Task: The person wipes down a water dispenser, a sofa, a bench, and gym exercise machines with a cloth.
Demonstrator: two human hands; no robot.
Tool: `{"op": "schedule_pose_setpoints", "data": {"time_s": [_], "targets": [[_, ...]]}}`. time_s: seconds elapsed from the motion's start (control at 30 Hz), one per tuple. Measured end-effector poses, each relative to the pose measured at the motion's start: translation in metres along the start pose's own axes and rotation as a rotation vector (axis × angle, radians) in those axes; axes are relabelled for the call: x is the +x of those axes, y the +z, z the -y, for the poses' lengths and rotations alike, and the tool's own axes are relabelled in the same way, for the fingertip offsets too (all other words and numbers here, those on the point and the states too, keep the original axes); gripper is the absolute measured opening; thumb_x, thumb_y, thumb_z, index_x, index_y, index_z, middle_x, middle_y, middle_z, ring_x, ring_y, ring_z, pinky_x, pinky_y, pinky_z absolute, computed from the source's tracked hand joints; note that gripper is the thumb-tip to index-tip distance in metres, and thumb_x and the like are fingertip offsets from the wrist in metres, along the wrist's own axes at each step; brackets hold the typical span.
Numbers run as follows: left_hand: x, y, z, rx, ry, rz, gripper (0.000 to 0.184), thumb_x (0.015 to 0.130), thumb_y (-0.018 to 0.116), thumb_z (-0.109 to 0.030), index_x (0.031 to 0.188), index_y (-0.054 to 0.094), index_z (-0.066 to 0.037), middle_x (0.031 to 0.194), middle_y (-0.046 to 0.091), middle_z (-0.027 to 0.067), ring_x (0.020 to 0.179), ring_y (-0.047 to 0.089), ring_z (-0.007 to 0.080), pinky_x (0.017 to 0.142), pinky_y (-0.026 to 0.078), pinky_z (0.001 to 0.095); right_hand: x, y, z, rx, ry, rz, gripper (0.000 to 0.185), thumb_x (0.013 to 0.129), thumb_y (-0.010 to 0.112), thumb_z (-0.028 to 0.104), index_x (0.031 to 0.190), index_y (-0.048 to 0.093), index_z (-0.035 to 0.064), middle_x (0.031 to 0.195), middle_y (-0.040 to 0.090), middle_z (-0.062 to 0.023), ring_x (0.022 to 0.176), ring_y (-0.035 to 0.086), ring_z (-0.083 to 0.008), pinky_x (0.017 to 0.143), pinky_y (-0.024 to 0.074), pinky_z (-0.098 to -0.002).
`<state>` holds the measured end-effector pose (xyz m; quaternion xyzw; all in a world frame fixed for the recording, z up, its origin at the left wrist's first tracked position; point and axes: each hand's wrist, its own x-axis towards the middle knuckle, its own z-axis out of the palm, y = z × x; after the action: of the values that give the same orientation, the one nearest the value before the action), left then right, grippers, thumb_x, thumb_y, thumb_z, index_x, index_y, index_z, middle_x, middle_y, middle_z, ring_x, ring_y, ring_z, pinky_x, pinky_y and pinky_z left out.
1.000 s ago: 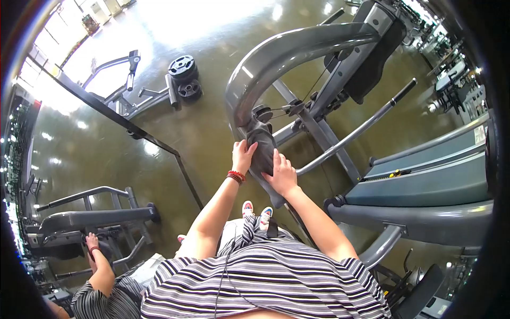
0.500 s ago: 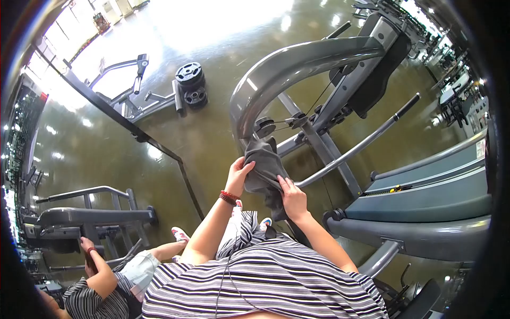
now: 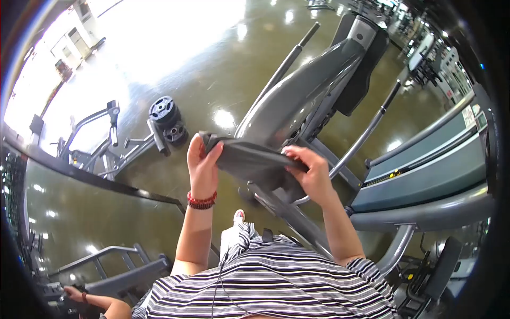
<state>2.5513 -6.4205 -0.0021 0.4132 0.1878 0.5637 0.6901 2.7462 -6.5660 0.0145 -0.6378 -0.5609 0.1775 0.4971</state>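
A dark grey cloth (image 3: 252, 162) is stretched between my two hands, in front of the curved grey frame (image 3: 303, 87) of an exercise machine. My left hand (image 3: 203, 165), with red and dark beads at the wrist, pinches the cloth's left corner between thumb and fingers. At the right end, my right hand (image 3: 312, 173) grips the cloth's edge, its fingers bent over it. The cloth's lower part hangs loose and hides some of the machine behind it. Whether the cloth touches the frame cannot be made out.
A treadmill (image 3: 419, 175) stands on the right. Weight plates (image 3: 162, 109) are stacked on a rack at the upper left. A dark-edged upright panel (image 3: 95, 178) crosses the left, with a reflected arm and machine at the lower left. A long handlebar (image 3: 366, 127) slants right of the frame.
The cloth has come up off the lower part of the machine's frame and is now spread between my raised hands. My left hand has moved left and up, and the view has shifted.
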Motion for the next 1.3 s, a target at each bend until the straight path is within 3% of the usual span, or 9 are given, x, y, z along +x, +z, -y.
{"op": "schedule_pose_setpoints", "data": {"time_s": [0.07,0.1,0.13,0.2,0.27,0.33,0.5,0.7,1.3], "targets": [[0.047,-0.008,0.005,0.205,-0.005,0.140,0.020,0.084,0.066,0.002,0.100,0.055,-0.003,0.099,0.059,0.0009,0.092,0.057,0.0085,0.079,0.045,0.0233,0.031,-0.003,0.006,-0.084,0.004,-0.136,0.043,0.072,0.070,-0.006,0.113,0.061,0.0054,0.097,0.065,-0.0128,0.090,0.063,-0.0261,0.082,0.0497,-0.0344],[0.063,-0.004,0.007,0.514,0.018,0.096,0.025,0.084,0.068,-0.003,0.103,0.053,-0.002,0.101,0.058,0.0032,0.094,0.057,0.0104,0.080,0.045,0.0233,0.044,-0.002,-0.001,-0.156,0.017,-0.228,0.042,0.073,0.070,-0.004,0.113,0.061,0.0051,0.096,0.064,-0.0125,0.089,0.062,-0.0266,0.082,0.0492,-0.0350],[0.076,0.001,0.018,0.585,0.055,0.071,0.026,0.085,0.067,-0.006,0.105,0.052,-0.003,0.105,0.058,0.0066,0.096,0.056,0.0148,0.084,0.044,0.0255,0.054,-0.002,-0.011,-0.230,0.027,-0.322,0.040,0.074,0.070,-0.002,0.112,0.061,0.0048,0.096,0.063,-0.0121,0.089,0.062,-0.0272,0.082,0.0488,-0.0356],[0.077,0.005,0.035,1.130,0.405,0.130,0.041,0.083,0.070,-0.013,0.117,0.049,-0.002,0.109,0.057,0.0156,0.104,0.056,0.0273,0.093,0.043,0.0346,0.062,-0.001,-0.019,-0.440,-0.016,-0.490,0.043,0.077,0.071,0.005,0.117,0.057,0.0039,0.109,0.057,-0.0150,0.102,0.054,-0.0316,0.090,0.0441,-0.0400],[0.058,0.019,0.057,1.092,0.410,0.369,0.062,0.081,0.071,-0.019,0.131,0.041,0.001,0.123,0.050,0.0241,0.117,0.048,0.0382,0.102,0.037,0.0431,0.059,0.010,-0.014,-0.661,-0.075,-0.687,0.047,0.078,0.072,0.008,0.121,0.054,0.0027,0.118,0.053,-0.0169,0.110,0.049,-0.0341,0.094,0.0407,-0.0424],[0.038,0.028,0.073,1.303,0.466,0.455,0.081,0.082,0.069,-0.032,0.140,0.028,0.007,0.139,0.035,0.0281,0.128,0.036,0.0418,0.107,0.030,0.0474,0.048,0.038,-0.015,-0.632,-0.116,-0.670,0.046,0.082,0.067,0.008,0.124,0.051,-0.0007,0.127,0.047,-0.0193,0.117,0.044,-0.0378,0.099,0.0360,-0.0464],[0.054,0.022,0.078,1.199,0.402,0.523,0.089,0.076,0.073,-0.038,0.140,0.029,0.007,0.137,0.036,0.0288,0.124,0.038,0.0444,0.104,0.034,0.0484,0.045,0.081,-0.027,-0.675,-0.026,-0.449,0.049,0.094,0.045,0.023,0.139,0.043,0.0029,0.151,0.019,-0.0274,0.138,0.015,-0.0506,0.110,0.0156,-0.0577],[0.067,0.021,0.079,1.137,0.382,0.571,0.088,0.076,0.072,-0.039,0.140,0.031,0.005,0.135,0.039,0.0280,0.119,0.044,0.0433,0.099,0.039,0.0481,0.059,0.081,-0.035,-0.697,-0.060,-0.523,0.049,0.092,0.043,0.025,0.136,0.045,0.0027,0.149,0.019,-0.0298,0.135,0.015,-0.0538,0.110,0.0142,-0.0586],[0.115,0.054,0.069,1.106,0.244,0.755,0.082,0.080,0.070,-0.034,0.143,0.030,-0.001,0.124,0.049,0.0247,0.103,0.057,0.0398,0.081,0.050,0.0427,0.097,0.046,-0.029,-0.736,0.009,-0.494,0.047,0.090,0.053,0.028,0.131,0.051,0.0049,0.144,0.031,-0.0236,0.134,0.022,-0.0456,0.110,0.0195,-0.0529]]}}
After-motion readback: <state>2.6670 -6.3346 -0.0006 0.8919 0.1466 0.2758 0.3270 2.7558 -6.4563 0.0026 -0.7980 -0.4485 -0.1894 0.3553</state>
